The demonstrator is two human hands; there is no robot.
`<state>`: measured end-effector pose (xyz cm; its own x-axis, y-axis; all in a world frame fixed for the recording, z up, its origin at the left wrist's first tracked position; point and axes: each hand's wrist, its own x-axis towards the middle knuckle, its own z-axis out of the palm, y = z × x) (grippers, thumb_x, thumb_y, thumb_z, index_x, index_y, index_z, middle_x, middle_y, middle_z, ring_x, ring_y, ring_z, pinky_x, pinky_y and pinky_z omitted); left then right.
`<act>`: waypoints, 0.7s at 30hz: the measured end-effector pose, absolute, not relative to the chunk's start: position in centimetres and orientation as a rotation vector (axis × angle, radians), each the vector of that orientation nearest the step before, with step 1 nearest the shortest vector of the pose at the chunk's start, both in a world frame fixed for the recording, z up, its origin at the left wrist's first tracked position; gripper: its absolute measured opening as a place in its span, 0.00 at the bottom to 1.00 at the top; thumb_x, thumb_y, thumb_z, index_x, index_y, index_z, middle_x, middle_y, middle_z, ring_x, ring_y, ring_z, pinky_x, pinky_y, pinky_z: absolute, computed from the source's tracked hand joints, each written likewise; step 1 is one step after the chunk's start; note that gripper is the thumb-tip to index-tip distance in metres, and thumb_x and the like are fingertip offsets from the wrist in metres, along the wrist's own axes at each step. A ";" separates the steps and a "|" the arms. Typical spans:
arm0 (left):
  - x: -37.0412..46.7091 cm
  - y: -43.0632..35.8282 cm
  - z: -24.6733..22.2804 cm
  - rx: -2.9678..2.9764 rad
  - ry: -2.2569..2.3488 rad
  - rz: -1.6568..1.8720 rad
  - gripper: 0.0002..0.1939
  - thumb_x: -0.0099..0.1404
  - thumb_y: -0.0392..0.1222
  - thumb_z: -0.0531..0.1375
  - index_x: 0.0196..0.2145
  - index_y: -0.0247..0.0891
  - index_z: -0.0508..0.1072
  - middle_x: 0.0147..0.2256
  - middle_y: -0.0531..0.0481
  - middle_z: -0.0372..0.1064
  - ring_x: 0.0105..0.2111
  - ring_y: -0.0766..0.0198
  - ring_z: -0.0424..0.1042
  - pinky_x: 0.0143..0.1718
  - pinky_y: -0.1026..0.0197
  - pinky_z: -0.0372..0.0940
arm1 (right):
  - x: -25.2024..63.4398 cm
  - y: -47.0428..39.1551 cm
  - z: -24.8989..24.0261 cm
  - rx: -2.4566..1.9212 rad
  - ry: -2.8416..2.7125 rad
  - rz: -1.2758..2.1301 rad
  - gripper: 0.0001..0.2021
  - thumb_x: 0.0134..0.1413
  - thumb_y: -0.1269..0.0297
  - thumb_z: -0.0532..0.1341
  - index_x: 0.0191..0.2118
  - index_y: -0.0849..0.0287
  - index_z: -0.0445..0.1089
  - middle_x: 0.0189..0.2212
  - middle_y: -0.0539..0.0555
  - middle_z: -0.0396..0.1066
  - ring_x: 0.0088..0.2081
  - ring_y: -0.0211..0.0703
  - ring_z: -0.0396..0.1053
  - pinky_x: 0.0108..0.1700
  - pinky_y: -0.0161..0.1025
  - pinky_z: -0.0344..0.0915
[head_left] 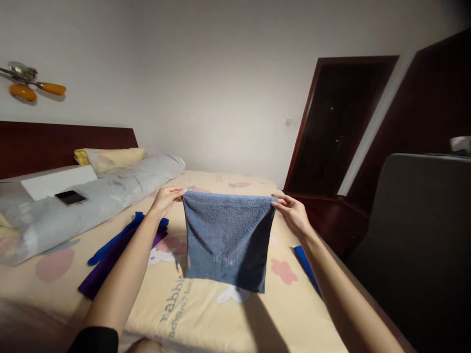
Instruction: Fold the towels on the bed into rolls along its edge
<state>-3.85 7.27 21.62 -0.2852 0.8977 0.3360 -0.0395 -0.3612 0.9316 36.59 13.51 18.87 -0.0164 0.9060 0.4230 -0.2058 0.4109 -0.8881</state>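
A blue-grey towel [228, 235] hangs spread out between my two hands, its top edge pulled nearly straight. My left hand [167, 200] pinches the upper left corner. At the upper right corner, my right hand [292, 211] grips the cloth between thumb and fingers. Faint lettering shows near the towel's lower edge. Beneath it lies a yellow bedsheet [206, 314] printed with rabbits and pink shapes. Left of the towel, partly behind my left forearm, are a purple cloth [106, 264] and a blue cloth [114, 240]. Another blue cloth [307, 269] is partly covered by my right forearm.
A long grey bolster [147, 179] lies along the headboard [66, 144], with a phone [71, 197] and a white box [61, 181] on it. A yellow pillow [117, 159] is behind. At right stand a dark chair back [415, 235] and a dark door [334, 127].
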 end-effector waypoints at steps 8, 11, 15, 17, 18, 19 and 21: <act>-5.0 7.0 21.4 1.436 1.295 1.698 0.24 0.36 0.48 0.75 0.31 0.32 0.79 0.29 0.45 0.77 0.28 0.64 0.72 0.34 0.61 0.67 | 37.5 14.3 19.2 -0.826 -1.501 0.723 0.28 0.31 0.42 0.73 0.34 0.62 0.77 0.30 0.58 0.77 0.33 0.48 0.75 0.37 0.42 0.73; -4.8 7.1 21.5 1.506 1.349 1.715 0.24 0.38 0.51 0.74 0.30 0.32 0.80 0.28 0.44 0.76 0.28 0.62 0.71 0.32 0.60 0.65 | 37.5 14.7 19.4 -0.842 -1.527 0.688 0.28 0.33 0.40 0.71 0.32 0.63 0.77 0.29 0.58 0.77 0.30 0.46 0.74 0.36 0.42 0.73; -4.8 6.9 21.8 1.474 1.342 1.716 0.25 0.40 0.50 0.73 0.36 0.34 0.81 0.30 0.45 0.76 0.29 0.63 0.70 0.32 0.62 0.61 | 37.4 14.8 19.8 -0.854 -1.549 0.665 0.28 0.33 0.39 0.70 0.30 0.63 0.78 0.26 0.57 0.76 0.27 0.44 0.72 0.32 0.40 0.71; -5.0 6.8 21.9 1.416 1.404 1.650 0.22 0.40 0.48 0.72 0.34 0.35 0.81 0.30 0.46 0.76 0.28 0.65 0.69 0.29 0.64 0.57 | 37.3 14.7 20.0 -0.850 -1.559 0.663 0.28 0.34 0.39 0.70 0.30 0.63 0.78 0.26 0.57 0.76 0.26 0.43 0.71 0.31 0.40 0.71; -5.1 6.8 21.9 1.389 1.441 1.606 0.20 0.40 0.47 0.72 0.32 0.35 0.81 0.30 0.45 0.76 0.28 0.65 0.68 0.27 0.65 0.55 | 37.3 14.6 20.1 -0.846 -1.562 0.664 0.28 0.34 0.39 0.70 0.30 0.63 0.78 0.25 0.57 0.76 0.26 0.43 0.71 0.31 0.40 0.71; -5.1 6.7 21.9 1.375 1.465 1.557 0.18 0.41 0.47 0.72 0.30 0.35 0.81 0.31 0.45 0.76 0.28 0.65 0.68 0.26 0.65 0.53 | 37.2 14.6 20.1 -0.844 -1.563 0.666 0.28 0.34 0.39 0.70 0.29 0.63 0.78 0.25 0.56 0.76 0.26 0.43 0.71 0.31 0.40 0.71; -5.2 6.5 22.0 1.407 1.441 1.467 0.17 0.40 0.44 0.72 0.31 0.36 0.81 0.32 0.44 0.77 0.29 0.64 0.69 0.27 0.65 0.53 | 37.1 14.5 20.2 -0.845 -1.560 0.675 0.27 0.33 0.39 0.70 0.29 0.62 0.78 0.25 0.56 0.76 0.26 0.44 0.71 0.31 0.41 0.71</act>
<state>-5.19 6.51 21.96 -0.2236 0.9427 0.2475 0.2305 -0.1956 0.9532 37.10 14.46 20.21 -0.0594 0.8199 0.5694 0.1467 0.5714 -0.8075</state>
